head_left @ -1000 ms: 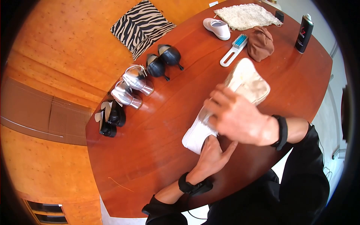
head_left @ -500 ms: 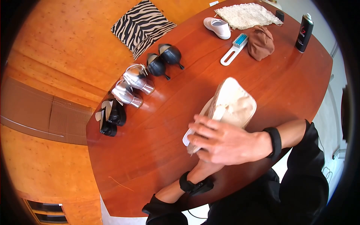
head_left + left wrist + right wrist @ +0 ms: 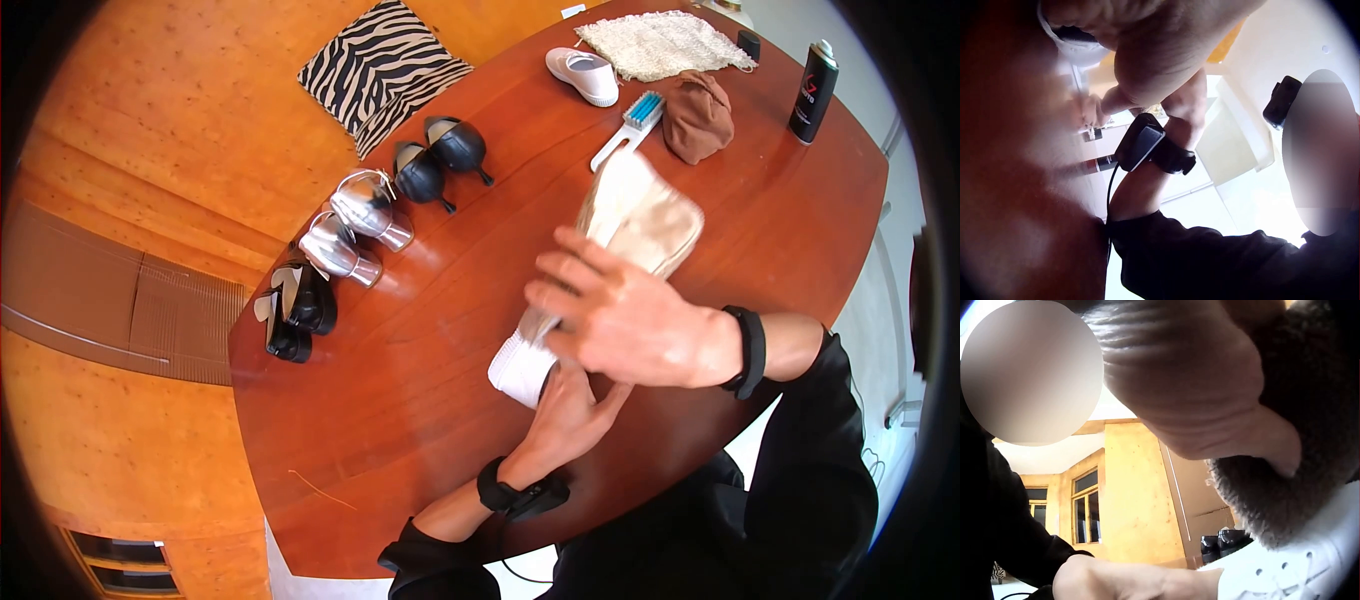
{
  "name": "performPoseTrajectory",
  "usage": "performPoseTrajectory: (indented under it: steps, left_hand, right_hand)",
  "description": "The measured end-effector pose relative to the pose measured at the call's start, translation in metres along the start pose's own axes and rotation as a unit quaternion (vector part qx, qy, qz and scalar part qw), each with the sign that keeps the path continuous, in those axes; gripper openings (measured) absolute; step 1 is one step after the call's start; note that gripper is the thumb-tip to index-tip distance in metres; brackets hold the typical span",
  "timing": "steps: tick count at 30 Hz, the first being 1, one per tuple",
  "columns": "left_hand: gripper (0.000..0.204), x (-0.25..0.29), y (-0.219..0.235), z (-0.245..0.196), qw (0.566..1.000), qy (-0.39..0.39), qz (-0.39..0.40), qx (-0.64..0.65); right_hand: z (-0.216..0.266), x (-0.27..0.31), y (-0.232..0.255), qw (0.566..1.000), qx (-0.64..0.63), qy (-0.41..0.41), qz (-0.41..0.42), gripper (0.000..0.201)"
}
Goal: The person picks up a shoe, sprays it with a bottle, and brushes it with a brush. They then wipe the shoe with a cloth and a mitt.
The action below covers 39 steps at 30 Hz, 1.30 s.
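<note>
My left hand (image 3: 570, 420) holds a white canvas sneaker (image 3: 518, 370) low over the near part of the table, its fingers reaching into the shoe's opening. Lace holes show on the sneaker's upper (image 3: 1300, 569) in the right wrist view. Over the shoe, my right hand (image 3: 640, 325) grips a cream polishing mitt (image 3: 650, 225) whose wide end sticks out beyond the fingers. The mitt's fleecy face (image 3: 1272, 512) lies against the sneaker, with the thumb pressed into the pile. The hand and mitt hide much of the shoe in the head view.
Black shoes (image 3: 455, 145), silver heels (image 3: 340, 248) and black loafers (image 3: 310, 300) line the table's left edge. Farther back are another white sneaker (image 3: 585, 78), a brush (image 3: 640, 115), a brown cloth (image 3: 697, 118), a cream mat (image 3: 660, 45) and a spray can (image 3: 814, 92).
My right hand drew the mitt back toward the shoe's heel, then slid it forward again along the shoe. The left hand keeps the sneaker in about the same place.
</note>
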<state>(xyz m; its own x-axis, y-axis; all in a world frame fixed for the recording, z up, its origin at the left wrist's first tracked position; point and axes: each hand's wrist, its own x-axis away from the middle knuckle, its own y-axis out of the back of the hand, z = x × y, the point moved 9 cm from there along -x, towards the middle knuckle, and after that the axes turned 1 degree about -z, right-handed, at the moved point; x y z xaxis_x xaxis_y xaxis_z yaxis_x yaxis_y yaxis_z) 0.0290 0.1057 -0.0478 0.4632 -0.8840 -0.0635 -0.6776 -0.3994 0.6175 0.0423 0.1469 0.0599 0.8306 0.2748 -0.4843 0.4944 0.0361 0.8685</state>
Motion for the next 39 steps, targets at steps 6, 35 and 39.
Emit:
performPoseTrajectory:
  steps: [6, 35, 39]
  left_hand:
    - [0.036, 0.009, -0.017, 0.006, 0.996, -0.038, 0.063, 0.051]
    - [0.042, 0.019, -0.022, 0.004, 0.991, -0.129, 0.031, 0.019]
    - [0.038, 0.011, -0.016, -0.004, 0.990, -0.135, 0.005, 0.026]
  right_hand:
    - [0.053, 0.001, -0.012, 0.985, -0.122, 0.108, -0.052, 0.015]
    - [0.050, -0.011, -0.010, 0.996, -0.058, 0.061, -0.004, 0.015]
    - [0.071, -0.014, -0.009, 0.988, -0.104, 0.111, -0.029, 0.017]
